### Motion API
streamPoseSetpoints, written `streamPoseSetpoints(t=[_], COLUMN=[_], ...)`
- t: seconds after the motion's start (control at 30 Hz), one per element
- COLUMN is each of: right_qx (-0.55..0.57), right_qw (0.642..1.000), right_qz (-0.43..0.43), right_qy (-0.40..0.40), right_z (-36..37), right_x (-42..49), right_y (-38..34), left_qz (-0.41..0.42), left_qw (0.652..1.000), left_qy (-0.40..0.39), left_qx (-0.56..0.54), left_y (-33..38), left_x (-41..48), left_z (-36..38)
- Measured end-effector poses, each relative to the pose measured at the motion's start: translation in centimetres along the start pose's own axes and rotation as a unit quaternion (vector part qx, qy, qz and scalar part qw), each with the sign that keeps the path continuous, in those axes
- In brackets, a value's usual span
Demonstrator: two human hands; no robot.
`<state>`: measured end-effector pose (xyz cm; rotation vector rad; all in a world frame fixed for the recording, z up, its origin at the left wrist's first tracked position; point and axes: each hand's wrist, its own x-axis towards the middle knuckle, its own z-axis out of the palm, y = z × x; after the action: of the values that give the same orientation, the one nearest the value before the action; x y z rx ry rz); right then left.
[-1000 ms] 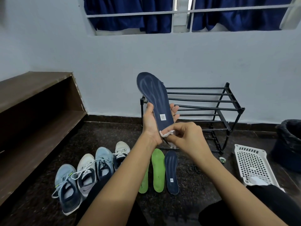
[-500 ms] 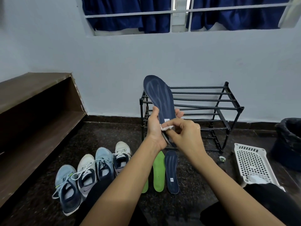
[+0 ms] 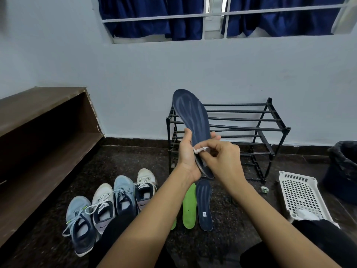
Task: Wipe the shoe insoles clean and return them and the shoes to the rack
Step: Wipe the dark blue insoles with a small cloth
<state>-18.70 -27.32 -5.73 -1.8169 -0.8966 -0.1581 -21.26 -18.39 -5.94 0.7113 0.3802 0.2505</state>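
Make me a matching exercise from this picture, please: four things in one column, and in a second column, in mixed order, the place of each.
Things
1. held navy insole
2. green insole
3. white wipe
4. shoe rack

Places
A. standing by the wall
B. lying flat on the floor
C. gripped in the left hand
D. pinched in the right hand

Pairs: 1-C, 2-B, 3-D, 4-A

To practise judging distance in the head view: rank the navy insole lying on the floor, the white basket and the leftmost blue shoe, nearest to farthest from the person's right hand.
1. Navy insole on the floor, just below the right hand.
2. White basket, off to the right.
3. Leftmost blue shoe, far left of the row.
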Motion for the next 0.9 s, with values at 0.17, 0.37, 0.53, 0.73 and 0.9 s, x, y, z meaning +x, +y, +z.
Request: streamPoseSetpoints(t=[0.17,0.37,0.53,0.73,0.9], right_qx=[-0.020,-0.033,-0.158,-0.205,-0.139], right_qw=[0.999,0.996,0.977,0.971,0.987], right_qz=[0.005,0.000,-0.142,-0.125,-0.070], right_qy=[-0.030,-0.078,0.029,0.015,-0.030], right_z=[-0.1,-0.4,0.9,0.7,0.3], right_x=[-0.7,-1.1,-0.4,0.5,-1.0], right_y=[0.1,0.1,1.3,1.4,1.9], left_qz=[0.029,0.066,0.038,0.011,0.060], left_qw=[0.999,0.995,0.999,1.000,0.997], left_qy=[-0.015,-0.016,-0.009,-0.016,-0.007], left_qx=[-0.027,-0.068,-0.016,-0.014,-0.042], left_y=[1.3,2.5,1.0,0.7,1.3], left_x=[0.8,1.2,0.3,0.2,1.1], left_z=[-0.3,-0.9,0.0,0.1,-0.5])
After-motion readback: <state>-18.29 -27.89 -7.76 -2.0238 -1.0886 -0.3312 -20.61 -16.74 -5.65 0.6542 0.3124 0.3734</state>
